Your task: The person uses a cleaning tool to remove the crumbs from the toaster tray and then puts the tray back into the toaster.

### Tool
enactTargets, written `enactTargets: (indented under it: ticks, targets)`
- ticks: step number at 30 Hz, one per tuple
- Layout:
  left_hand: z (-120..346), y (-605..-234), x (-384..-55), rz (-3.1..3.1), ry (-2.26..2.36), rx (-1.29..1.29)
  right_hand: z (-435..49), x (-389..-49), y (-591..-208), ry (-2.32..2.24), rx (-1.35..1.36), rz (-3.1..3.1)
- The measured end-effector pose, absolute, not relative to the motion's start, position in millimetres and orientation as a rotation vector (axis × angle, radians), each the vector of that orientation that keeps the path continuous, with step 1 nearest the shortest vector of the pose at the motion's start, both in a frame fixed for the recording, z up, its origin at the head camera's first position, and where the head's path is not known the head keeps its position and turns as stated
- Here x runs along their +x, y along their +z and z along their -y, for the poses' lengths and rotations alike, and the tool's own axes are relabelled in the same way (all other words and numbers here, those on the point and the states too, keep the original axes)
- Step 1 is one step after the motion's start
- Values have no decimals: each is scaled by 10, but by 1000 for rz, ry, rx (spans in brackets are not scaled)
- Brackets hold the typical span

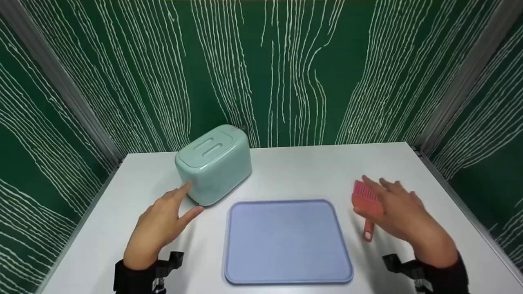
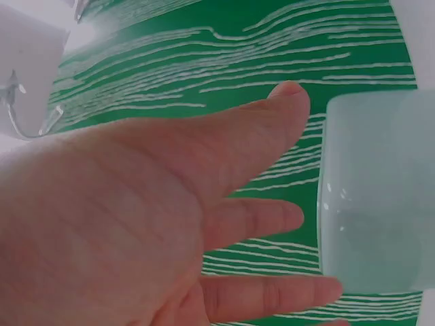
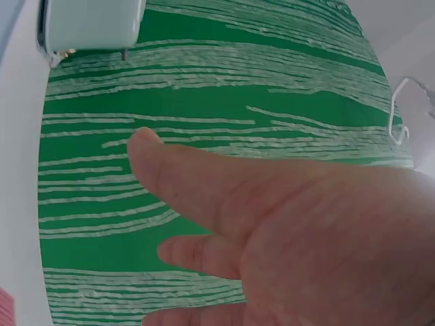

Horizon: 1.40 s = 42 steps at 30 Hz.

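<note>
My left hand (image 1: 163, 222) hovers with straight, spread fingers at the near left end of a mint-green toaster (image 1: 220, 163); its index fingertip overlaps the toaster in the head view. In the left wrist view the toaster (image 2: 380, 197) stands beyond the extended fingers (image 2: 272, 297). On the right, my right hand (image 1: 402, 212) is held with fingers extended over a coral-pink brush (image 1: 367, 204), hiding part of its head. The brush has pink bristles and a short handle pointing toward me. Neither palm holds anything in the wrist views.
A pale blue rectangular tray (image 1: 288, 243) with a raised rim lies between the hands on a white table (image 1: 310, 171). Green walls (image 1: 351, 53) with white wavy lines enclose the back and sides, framed by grey corner posts (image 1: 466, 77).
</note>
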<state>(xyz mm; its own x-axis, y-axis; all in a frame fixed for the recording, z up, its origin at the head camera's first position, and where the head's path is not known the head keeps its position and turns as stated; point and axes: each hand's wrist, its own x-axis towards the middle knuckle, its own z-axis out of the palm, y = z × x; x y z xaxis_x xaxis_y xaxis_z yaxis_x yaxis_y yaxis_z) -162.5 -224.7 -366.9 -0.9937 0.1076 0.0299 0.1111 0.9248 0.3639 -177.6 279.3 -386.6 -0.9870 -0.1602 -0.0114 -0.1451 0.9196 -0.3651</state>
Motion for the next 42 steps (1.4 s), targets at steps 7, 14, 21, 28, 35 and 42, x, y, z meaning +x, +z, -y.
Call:
enactTargets:
  ticks: [7, 14, 21, 28, 35, 42]
  targets:
    - [2465, -3823, -1737, 3043, -663, -220, -2420, -1826, -3919, -670, -420, -2919]
    - [2721, -4063, -1910, 3036, -855, -191, -2016, -1976, -3913, -562, -555, -2935]
    - [2939, -4295, -2053, 2988, -1038, -106, -1630, -2137, -3867, -449, -748, -2998]
    - [3010, -4479, -2157, 2949, -1304, 64, -1276, -2312, -3873, -397, -912, -3037]
    - [3014, -4613, -2244, 2851, -1505, 213, -894, -2479, -3836, -431, -1024, -3021]
    - [2976, -4703, -2308, 2778, -1685, 289, -537, -2640, -3807, -508, -1118, -3006]
